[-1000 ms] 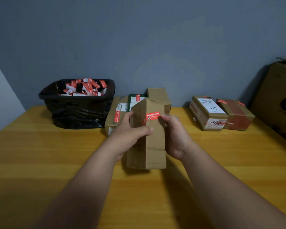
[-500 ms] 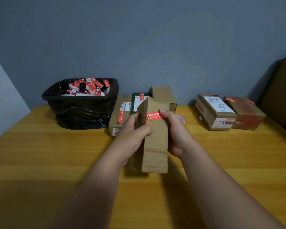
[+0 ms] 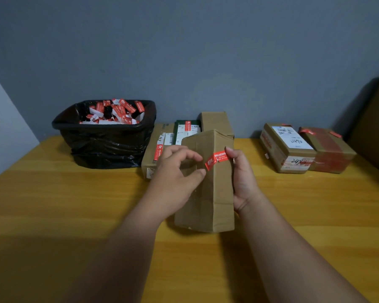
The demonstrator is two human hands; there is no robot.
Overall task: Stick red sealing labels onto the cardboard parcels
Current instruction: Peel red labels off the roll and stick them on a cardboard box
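Observation:
A tall brown cardboard parcel stands on end on the wooden table, in the middle of the view. A red sealing label wraps over its front corner near the top. My right hand grips the parcel's right side, with a fingertip on the label's right end. My left hand is at the parcel's left face, fingers curled, thumb and fingertips close to the label's left end.
A black bin lined with a bag holds several red and white label scraps at the back left. Other parcels lie behind the held one. Two taped boxes sit at the back right, and a large carton stands at the right edge.
The parcel has turned slightly, showing more of its left face. My left hand has loosened from the parcel's side and its fingers now hover by the label's left end.

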